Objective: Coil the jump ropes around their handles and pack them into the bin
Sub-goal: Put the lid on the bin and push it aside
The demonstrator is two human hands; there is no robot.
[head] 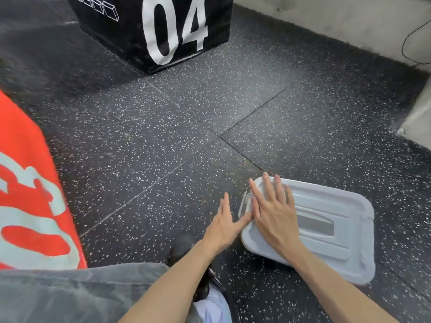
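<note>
A pale grey plastic bin with its lid on (326, 229) lies on the speckled black rubber floor at the lower right. My right hand (271, 213) rests flat on the lid's left part, fingers spread. My left hand (224, 226) is beside the bin's left edge, fingers apart, its thumb touching the lid's rim near a side latch (243, 202). No jump rope is in view; the bin's inside is hidden by the lid.
A black box marked "04" (163, 31) stands at the far middle. An orange-red box with white numbers (30, 194) is close on the left. A pale wall (338, 24) with a thin black cable (410, 43) runs along the far right. My knee and shoe (184, 248) are below.
</note>
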